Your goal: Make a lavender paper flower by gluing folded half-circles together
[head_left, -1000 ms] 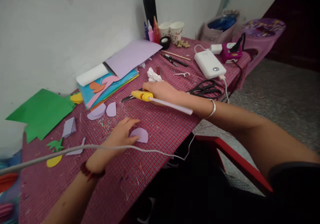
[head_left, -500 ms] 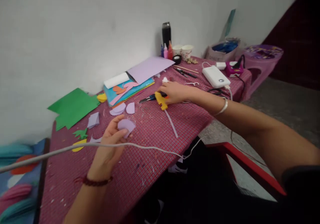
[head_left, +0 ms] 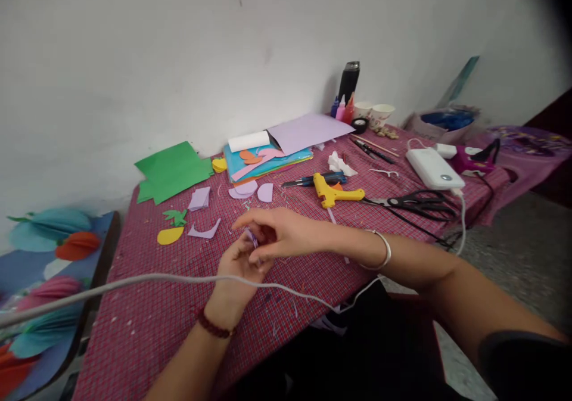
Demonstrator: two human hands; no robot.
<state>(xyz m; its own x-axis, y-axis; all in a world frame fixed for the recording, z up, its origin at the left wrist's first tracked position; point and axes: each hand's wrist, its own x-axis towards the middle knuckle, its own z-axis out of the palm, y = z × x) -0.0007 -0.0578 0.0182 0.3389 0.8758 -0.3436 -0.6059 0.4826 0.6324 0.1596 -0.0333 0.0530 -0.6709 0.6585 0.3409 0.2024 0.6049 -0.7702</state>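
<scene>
My left hand [head_left: 236, 267] is closed on a small piece of purple paper [head_left: 252, 238], of which only a narrow edge shows. Over it curls my right hand [head_left: 288, 232], its fingers and thumb on the same paper; the fingers hide most of the piece. Just beyond lie purple half-round pieces [head_left: 265, 192], a folded purple stack [head_left: 199, 199] and a curved purple offcut [head_left: 205, 230]. A yellow glue gun [head_left: 333, 192] rests behind my right wrist, beside a utility knife [head_left: 308, 180] and black scissors [head_left: 422, 203].
A grey cable [head_left: 179, 278] crosses in front of my left wrist. Green sheets [head_left: 179, 174], a large purple sheet [head_left: 308, 133] and a black bottle [head_left: 349, 82] are along the wall. A white power bank [head_left: 434, 168] is at the right.
My right hand has left the glue gun and come to the purple paper in my left hand. The glue gun now lies on the table. The view has shifted left.
</scene>
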